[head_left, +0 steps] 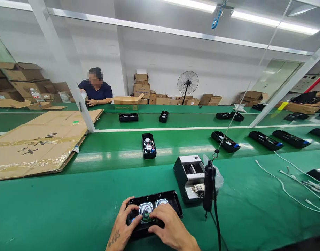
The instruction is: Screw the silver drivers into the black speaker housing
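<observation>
Speaker housing (pixel 154 212) at worktop (pixel 71 209) near edge, drivers seated. Left hand (pixel 123 226) grips it; right hand (pixel 167 226) pinches the unfixed circuit board (pixel 146 216)

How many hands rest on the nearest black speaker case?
2: the left hand at the left end of the speaker case; the right hand over its front right.

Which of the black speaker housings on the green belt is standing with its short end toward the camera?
The open housing at belt centre, speakers showing; the others lie sideways or slanted.

two hands (pixel 149 223), one fan (pixel 187 83)
</observation>
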Tool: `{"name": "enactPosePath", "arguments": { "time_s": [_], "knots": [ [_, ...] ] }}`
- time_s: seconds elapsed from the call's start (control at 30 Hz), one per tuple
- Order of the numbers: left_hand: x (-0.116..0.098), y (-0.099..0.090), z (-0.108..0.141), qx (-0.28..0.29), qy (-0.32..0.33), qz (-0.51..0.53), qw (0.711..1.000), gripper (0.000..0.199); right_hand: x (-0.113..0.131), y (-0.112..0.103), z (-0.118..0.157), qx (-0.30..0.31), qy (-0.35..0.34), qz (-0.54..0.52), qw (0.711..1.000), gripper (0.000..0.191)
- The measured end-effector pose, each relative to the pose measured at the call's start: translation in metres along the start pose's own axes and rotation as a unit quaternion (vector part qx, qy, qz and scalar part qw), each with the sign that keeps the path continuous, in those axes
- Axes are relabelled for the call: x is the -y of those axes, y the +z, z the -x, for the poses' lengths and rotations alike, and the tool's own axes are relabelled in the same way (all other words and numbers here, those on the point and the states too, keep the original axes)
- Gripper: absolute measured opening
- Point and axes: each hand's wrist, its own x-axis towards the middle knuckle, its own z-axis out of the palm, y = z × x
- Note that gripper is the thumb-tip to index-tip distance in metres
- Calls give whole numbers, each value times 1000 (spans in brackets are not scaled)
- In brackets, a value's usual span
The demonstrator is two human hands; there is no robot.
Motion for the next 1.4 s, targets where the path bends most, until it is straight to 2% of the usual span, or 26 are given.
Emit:
{"name": "enactPosePath", "arguments": {
  "time_s": [0.17, 0.3, 0.53, 0.67, 0.8, 0.93, 1.07, 1.13, 1.2, 1.3, 1.4],
  "knots": [
    [3, -2, 3, 21, 11, 9, 1000, 56, 0, 2, -10, 9, 27, 79, 996, 27],
    [5, -4, 7, 28, 53, 3, 998, 49, -1, -2, -16, 26, -25, 117, 993, 26],
    [-14, 2, 4, -50, 43, -43, 997, 36, 8, -27, -22, -19, -82, 119, 989, 34],
    [-28, 10, 3, -81, 47, -66, 993, 30, 12, -31, -17, 64, -132, 169, 975, 34],
    [-35, 9, 7, -44, 124, -106, 986, 33, 12, -26, -14, 86, -132, 195, 968, 35],
    [-30, 2, 12, 23, 200, -203, 958, 20, 13, -21, -16, 141, -113, 216, 960, 34],
    [-19, 5, 9, 118, 257, -312, 907, 54, 23, -28, -21, 224, -78, 218, 947, 30],
    [-11, 9, 5, 122, 273, -351, 888, 58, 28, -31, -22, 247, -62, 202, 946, 25],
    [-4, 12, 2, 115, 289, -374, 874, 54, 30, -31, -22, 250, -50, 177, 951, 21],
    [5, 12, -1, 110, 314, -384, 861, 51, 26, -25, -19, 235, -49, 140, 961, 25],
    [6, 10, -2, 103, 338, -384, 853, 50, 20, -16, -14, 231, -58, 148, 960, 24]
  ]
}}
